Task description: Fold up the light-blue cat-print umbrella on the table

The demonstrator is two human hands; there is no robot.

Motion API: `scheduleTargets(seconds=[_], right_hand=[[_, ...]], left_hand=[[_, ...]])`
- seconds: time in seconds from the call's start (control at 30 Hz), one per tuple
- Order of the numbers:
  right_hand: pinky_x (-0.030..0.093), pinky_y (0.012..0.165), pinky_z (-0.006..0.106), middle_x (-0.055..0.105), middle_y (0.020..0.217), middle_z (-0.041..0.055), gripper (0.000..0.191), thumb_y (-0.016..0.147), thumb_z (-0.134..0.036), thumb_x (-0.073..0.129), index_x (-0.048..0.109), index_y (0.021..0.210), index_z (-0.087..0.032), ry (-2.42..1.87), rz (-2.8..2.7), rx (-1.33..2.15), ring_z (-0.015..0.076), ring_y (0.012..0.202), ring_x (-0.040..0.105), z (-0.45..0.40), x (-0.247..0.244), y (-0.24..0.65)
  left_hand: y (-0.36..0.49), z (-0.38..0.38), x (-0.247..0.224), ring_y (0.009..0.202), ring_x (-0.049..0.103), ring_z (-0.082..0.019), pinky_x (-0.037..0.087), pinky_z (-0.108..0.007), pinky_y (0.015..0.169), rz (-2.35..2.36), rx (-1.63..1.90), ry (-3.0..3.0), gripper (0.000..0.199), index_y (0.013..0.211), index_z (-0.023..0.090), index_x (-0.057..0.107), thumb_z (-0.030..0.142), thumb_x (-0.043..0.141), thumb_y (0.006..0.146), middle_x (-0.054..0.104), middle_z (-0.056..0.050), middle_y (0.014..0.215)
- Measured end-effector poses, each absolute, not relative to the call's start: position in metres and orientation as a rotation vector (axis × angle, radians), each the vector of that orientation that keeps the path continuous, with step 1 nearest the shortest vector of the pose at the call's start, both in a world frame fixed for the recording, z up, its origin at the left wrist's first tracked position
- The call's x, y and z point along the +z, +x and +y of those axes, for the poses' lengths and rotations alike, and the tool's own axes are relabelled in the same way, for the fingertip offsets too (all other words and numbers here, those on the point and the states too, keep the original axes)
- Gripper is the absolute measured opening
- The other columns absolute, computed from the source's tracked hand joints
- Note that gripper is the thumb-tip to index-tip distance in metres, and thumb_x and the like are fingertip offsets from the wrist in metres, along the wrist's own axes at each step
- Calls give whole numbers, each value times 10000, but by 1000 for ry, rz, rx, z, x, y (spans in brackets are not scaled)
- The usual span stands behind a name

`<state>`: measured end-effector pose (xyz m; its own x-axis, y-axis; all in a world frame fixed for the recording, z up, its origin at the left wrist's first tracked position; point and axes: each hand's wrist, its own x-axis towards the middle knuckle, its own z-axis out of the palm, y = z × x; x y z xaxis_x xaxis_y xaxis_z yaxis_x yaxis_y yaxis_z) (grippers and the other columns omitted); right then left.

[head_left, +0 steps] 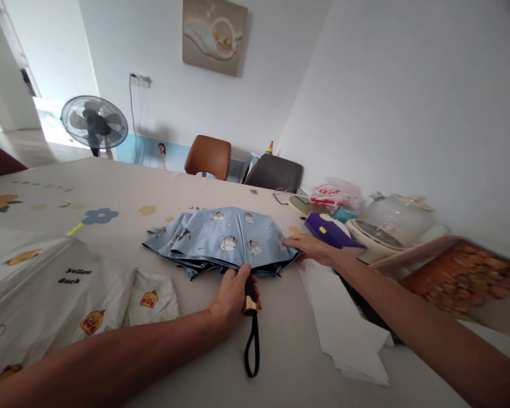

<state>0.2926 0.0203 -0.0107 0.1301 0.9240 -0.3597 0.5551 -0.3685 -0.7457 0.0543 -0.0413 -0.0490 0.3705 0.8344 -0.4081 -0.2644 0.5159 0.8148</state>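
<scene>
A light blue umbrella [236, 232] with cartoon cat prints and a dark underside lies partly folded on the table, its canopy bunched and spread sideways. My left hand [233, 292] is wrapped round its black handle, which has a gold end and a black wrist loop [251, 354] hanging toward me. At the canopy's right edge, my right hand [308, 247] has its fingers closed on the fabric. The thumb of that hand is mostly hidden. Left of the umbrella, a white cloth [89, 289] with yellow duck prints lies on the table.
White papers [344, 323] lie right of the umbrella. Beyond them are a purple package [331, 229], a glass-lidded pot [395, 218], a plastic bag [335, 192] and a brown picture-covered box [463, 272]. Chairs [208, 156] stand behind the table [276, 351]; a fan [96, 122] is at far left.
</scene>
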Motion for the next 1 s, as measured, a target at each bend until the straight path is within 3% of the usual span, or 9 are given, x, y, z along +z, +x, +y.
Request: scheduleTargets(seconds=[0.13, 0.23, 0.3, 0.5, 0.67, 0.83, 1.0], right_hand=[[482, 504, 279, 579, 701, 49, 322, 704, -483, 587, 583, 778, -170, -1849, -1274, 1282, 156, 610, 547, 15, -18, 291], [470, 457, 296, 561, 602, 36, 267, 661, -390, 665, 565, 722, -150, -1769, -1155, 1386, 150, 504, 530, 14, -22, 287], [480, 485, 289, 575, 620, 29, 207, 660, -317, 674, 562, 734, -158, -1695, -1096, 1376, 147, 530, 541, 13, -21, 283], [475, 534, 243, 567, 627, -33, 91, 724, -280, 605, 564, 772, -214, -1483, -926, 1262, 105, 552, 523, 13, 5, 270], [489, 637, 309, 596, 656, -33, 59, 741, -236, 574, 589, 797, -225, -1237, -811, 1251, 124, 594, 546, 14, 33, 243], [477, 691, 301, 624, 732, -28, 72, 707, -218, 619, 616, 777, -202, -1013, -945, 1294, 133, 690, 567, 19, 53, 206], [460, 660, 263, 593, 684, -24, 60, 691, -221, 632, 611, 728, -178, -905, -1088, 1335, 118, 668, 541, 32, 56, 177]], left_hand=[[54, -42, -48, 345, 476, -107, 351, -225, 385, 944, 783, 718, 261, 703, 157, 439, 376, 390, 836, 499, 25, 461], [55, -42, -49, 344, 476, -108, 345, -224, 384, 946, 786, 720, 262, 705, 157, 438, 376, 387, 839, 498, 27, 457], [55, -42, -50, 342, 475, -107, 340, -222, 382, 936, 790, 725, 262, 703, 157, 438, 373, 383, 842, 496, 27, 456], [55, -42, -50, 342, 474, -108, 341, -221, 374, 922, 803, 709, 263, 694, 158, 441, 371, 389, 837, 494, 23, 458], [55, -42, -49, 337, 466, -111, 346, -222, 360, 925, 823, 691, 259, 678, 161, 438, 367, 407, 831, 481, 25, 452], [54, -40, -50, 344, 460, -111, 357, -227, 359, 881, 833, 642, 261, 667, 158, 442, 362, 412, 827, 479, 17, 460], [52, -38, -51, 366, 470, -113, 359, -228, 354, 823, 809, 562, 247, 683, 152, 461, 358, 416, 812, 489, 8, 498]])
